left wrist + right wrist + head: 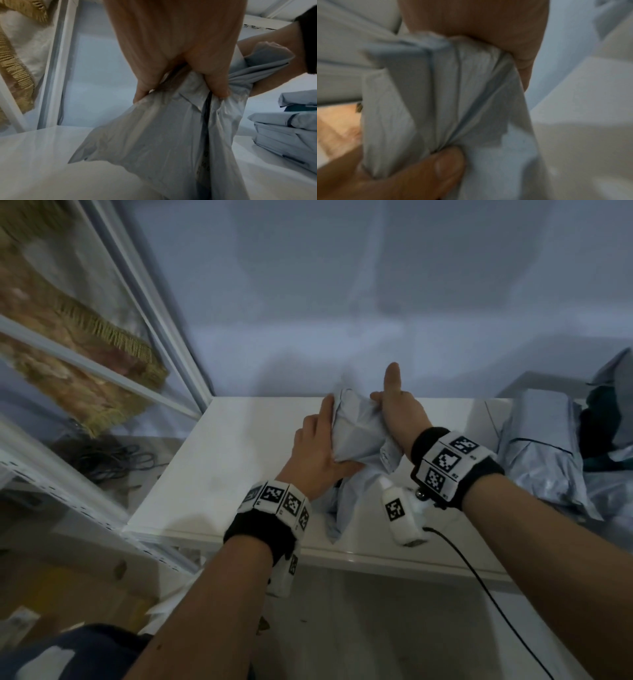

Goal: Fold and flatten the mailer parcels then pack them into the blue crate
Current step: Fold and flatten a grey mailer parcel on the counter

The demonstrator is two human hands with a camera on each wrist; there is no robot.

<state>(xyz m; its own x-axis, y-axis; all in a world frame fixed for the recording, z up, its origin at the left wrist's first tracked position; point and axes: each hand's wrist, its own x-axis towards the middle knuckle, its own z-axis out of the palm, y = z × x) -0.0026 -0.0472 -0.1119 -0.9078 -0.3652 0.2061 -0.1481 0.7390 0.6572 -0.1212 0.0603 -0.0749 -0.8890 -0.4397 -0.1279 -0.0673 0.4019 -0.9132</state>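
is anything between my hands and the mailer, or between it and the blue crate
Nothing visible between hands and mailer: the left hand and right hand already grip it over the white table. No blue crate is clearly in view, so that path cannot be judged.

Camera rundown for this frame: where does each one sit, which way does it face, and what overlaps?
Head: worn on the head, looks down at the white table; shows both forearms, left hand and right hand gripping the grey mailer.
Left wrist: looks along the left-hand fingers pinching the mailer; right forearm behind.
Right wrist: close, blurred; thumb and palm on folded mailer.
Shared: head and left wrist both show the stacked mailers.
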